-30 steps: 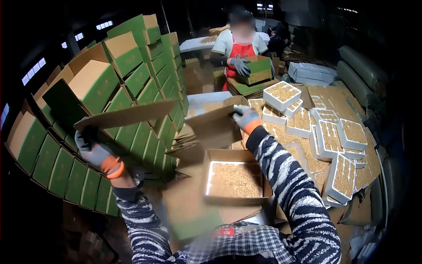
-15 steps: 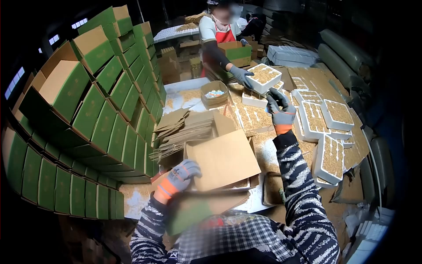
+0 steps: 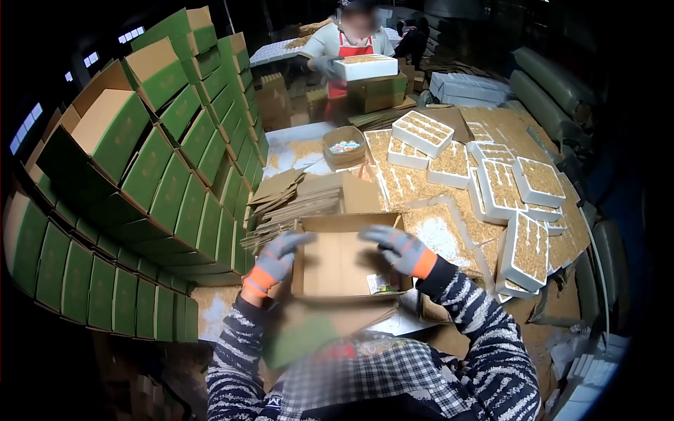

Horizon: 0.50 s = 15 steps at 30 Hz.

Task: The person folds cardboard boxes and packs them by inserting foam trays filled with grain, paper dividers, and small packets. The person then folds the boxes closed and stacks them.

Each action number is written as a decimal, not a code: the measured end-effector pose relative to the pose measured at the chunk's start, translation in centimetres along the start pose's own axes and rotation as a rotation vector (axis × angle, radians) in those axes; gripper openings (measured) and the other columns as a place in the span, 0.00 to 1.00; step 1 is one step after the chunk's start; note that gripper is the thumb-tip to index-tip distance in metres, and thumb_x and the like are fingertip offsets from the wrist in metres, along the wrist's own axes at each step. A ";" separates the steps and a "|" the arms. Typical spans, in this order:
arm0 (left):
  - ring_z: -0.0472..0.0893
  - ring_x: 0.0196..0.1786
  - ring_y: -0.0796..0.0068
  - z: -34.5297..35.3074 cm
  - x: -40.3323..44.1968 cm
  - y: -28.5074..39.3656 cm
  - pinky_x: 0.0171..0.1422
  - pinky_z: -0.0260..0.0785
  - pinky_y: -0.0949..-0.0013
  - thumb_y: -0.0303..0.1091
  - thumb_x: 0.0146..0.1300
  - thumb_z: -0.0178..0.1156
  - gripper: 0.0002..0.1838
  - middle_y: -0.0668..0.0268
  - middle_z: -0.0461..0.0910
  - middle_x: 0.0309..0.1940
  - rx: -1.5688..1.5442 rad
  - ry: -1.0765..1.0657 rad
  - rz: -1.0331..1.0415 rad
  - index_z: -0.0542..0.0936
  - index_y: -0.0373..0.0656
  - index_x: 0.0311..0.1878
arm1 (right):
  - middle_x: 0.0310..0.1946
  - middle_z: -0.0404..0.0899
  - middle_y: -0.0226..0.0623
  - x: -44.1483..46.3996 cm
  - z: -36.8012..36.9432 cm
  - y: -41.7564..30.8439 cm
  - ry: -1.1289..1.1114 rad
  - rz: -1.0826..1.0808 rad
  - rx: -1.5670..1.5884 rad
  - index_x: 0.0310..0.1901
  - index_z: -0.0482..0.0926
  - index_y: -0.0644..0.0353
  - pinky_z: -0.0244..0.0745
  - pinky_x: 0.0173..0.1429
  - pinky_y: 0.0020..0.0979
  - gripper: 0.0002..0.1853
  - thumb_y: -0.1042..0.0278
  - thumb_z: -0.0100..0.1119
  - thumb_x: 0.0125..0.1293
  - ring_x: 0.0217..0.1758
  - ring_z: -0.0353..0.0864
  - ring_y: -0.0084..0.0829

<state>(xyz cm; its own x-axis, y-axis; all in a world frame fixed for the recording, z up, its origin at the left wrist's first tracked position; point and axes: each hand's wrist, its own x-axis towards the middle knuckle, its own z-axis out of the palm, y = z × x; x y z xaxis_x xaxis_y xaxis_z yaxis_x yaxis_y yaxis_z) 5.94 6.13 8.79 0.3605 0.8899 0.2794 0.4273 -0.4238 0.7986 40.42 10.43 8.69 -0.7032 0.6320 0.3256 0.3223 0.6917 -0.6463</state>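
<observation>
An open cardboard box point(image 3: 330, 263) stands in front of me, with flat cardboard lying inside it. A small printed packet point(image 3: 382, 283) rests on that cardboard in the near right corner. My left hand point(image 3: 282, 254), in a grey and orange glove, hovers at the box's left edge with its fingers stretched out. Over the right side is my right hand point(image 3: 395, 247), its fingers spread and nothing visibly held. Behind the box lie stacked cardboard sheets point(image 3: 302, 203). A round container point(image 3: 345, 147) farther back holds small packets.
Green boxes point(image 3: 165, 186) are stacked high on the left. White trays of granular material point(image 3: 530, 245) cover the right side. Across the table a co-worker point(image 3: 357, 42) holds a white tray point(image 3: 366, 67) above a green box point(image 3: 379, 93). Grey rolls point(image 3: 551, 81) lie at the far right.
The cardboard sheet has gone down into the box, and the packet now lies on it. My right hand has come back from the trays to the box. The co-worker has lifted a white tray away.
</observation>
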 end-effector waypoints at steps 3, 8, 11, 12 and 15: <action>0.75 0.66 0.65 0.1 -2.6 -4.4 0.73 0.66 0.65 0.30 0.67 0.57 0.31 0.56 0.77 0.62 -0.536 0.375 -0.235 0.66 0.35 0.72 | 0.73 0.63 0.49 -2.9 -1.5 1.8 0.492 0.294 0.260 0.73 0.63 0.55 0.58 0.78 0.38 0.37 0.78 0.58 0.59 0.76 0.63 0.45; 0.68 0.71 0.57 9.8 -4.4 -7.9 0.75 0.59 0.60 0.58 0.61 0.67 0.50 0.50 0.69 0.69 0.055 0.105 -0.606 0.58 0.36 0.76 | 0.71 0.65 0.50 -6.6 7.6 9.1 0.062 0.829 0.554 0.77 0.52 0.60 0.63 0.73 0.34 0.48 0.53 0.69 0.63 0.73 0.66 0.38; 0.70 0.70 0.49 8.3 -4.3 -5.6 0.74 0.60 0.56 0.60 0.63 0.63 0.48 0.47 0.69 0.70 -0.072 0.092 -0.541 0.61 0.35 0.75 | 0.68 0.68 0.44 -6.1 9.2 6.6 0.146 0.770 0.661 0.77 0.50 0.64 0.65 0.72 0.34 0.50 0.56 0.71 0.62 0.71 0.67 0.33; 0.71 0.70 0.51 9.1 -5.1 -8.5 0.75 0.61 0.56 0.61 0.63 0.63 0.48 0.48 0.69 0.70 -0.111 0.189 -0.520 0.60 0.36 0.75 | 0.67 0.68 0.42 -6.5 10.2 6.9 0.298 0.565 0.713 0.77 0.50 0.64 0.65 0.72 0.34 0.50 0.59 0.72 0.61 0.70 0.67 0.32; 0.73 0.69 0.52 7.6 -8.4 -7.6 0.75 0.63 0.55 0.58 0.65 0.61 0.45 0.50 0.69 0.70 -0.722 0.377 -0.598 0.61 0.38 0.75 | 0.69 0.67 0.43 -4.9 10.4 3.0 0.527 0.447 0.759 0.76 0.53 0.64 0.67 0.71 0.36 0.49 0.69 0.72 0.57 0.70 0.68 0.35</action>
<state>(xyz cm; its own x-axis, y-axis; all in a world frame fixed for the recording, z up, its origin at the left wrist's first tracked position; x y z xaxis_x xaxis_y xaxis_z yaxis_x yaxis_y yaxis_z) 6.00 0.63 -3.66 -0.0874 0.9711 -0.2221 -0.1974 0.2017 0.9594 38.19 5.77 -1.98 -0.1906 0.9774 0.0911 -0.1274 0.0674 -0.9896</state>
